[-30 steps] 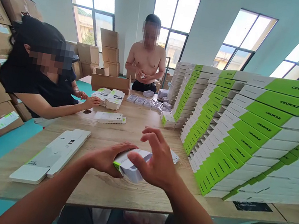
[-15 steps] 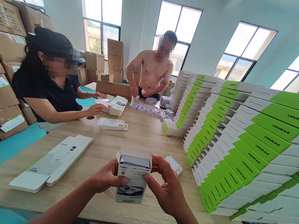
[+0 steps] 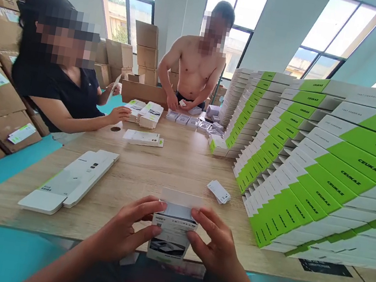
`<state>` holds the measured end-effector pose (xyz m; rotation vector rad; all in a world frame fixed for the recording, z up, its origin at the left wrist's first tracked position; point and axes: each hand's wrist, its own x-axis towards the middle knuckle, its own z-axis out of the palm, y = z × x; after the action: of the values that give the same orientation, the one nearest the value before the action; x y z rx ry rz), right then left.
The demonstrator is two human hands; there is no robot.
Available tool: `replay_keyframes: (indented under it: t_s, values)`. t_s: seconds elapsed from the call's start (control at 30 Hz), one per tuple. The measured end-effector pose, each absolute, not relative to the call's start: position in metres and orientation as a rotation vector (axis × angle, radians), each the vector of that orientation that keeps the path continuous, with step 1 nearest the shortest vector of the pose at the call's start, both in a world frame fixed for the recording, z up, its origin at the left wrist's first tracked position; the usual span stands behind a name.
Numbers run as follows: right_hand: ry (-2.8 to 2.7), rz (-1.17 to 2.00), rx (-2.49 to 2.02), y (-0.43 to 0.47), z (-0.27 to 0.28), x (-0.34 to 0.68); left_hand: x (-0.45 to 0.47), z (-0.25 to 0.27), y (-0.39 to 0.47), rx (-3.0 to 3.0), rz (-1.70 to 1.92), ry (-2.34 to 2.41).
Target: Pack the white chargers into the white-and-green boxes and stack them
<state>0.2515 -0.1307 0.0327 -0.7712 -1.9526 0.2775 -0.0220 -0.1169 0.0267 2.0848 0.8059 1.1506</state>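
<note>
Upright at the table's near edge is a small white cardboard box point(image 3: 168, 248) with a printed picture on its front. Its top is open, with the back flap raised and a pale grey insert showing inside. My left hand point(image 3: 133, 228) grips the box's left side, thumb on the front and index finger at the top corner. On the right side, my right hand point(image 3: 212, 244) holds it the same way, its index finger at the top edge. A small pile of white printed cards point(image 3: 219, 191) lies beyond my right hand.
Tall stacks of green-and-white boxes point(image 3: 314, 181) stand at the right. Flat unfolded cartons point(image 3: 71, 179) lie on the wooden table point(image 3: 169, 167) at left. One co-worker point(image 3: 61, 81) sits at the left handling cartons; another point(image 3: 196, 70) stands behind clear trays point(image 3: 182, 119).
My view has tilted down. Both index fingers have moved onto the box's top corners, and its side flaps no longer stick out. The seated co-worker has lifted a flat white piece.
</note>
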Motion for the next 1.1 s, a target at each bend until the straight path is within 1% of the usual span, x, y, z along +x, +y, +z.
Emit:
replay_keyframes:
  t_s: [0.3,0.43,0.57,0.67,0.8,0.9,1.1]
  values:
    - [-2.057,0.181,-0.757,-0.151,0.003,0.258,-0.024,0.008,-0.140,2.420,1.137,0.844]
    - [-2.050,0.151,-0.732,-0.152,0.012,0.258,-0.018,0.014,-0.144,2.452,1.282,0.878]
    - [-2.113,0.121,-0.624,-0.151,0.027,0.257,-0.015,0.020,-0.143,2.495,1.456,0.677]
    - [-2.168,0.168,-0.705,-0.153,0.040,0.253,-0.017,0.028,-0.148,2.522,1.354,0.666]
    - [-2.095,0.399,-0.873,-0.158,0.056,0.242,-0.012,0.045,-0.159,2.297,1.162,0.992]
    - [-1.995,0.432,-0.954,-0.159,0.059,0.233,-0.002,0.052,-0.165,2.041,1.142,1.247]
    - [-1.825,0.502,-1.022,-0.161,0.051,0.226,0.008,0.058,-0.167,1.712,1.098,1.312]
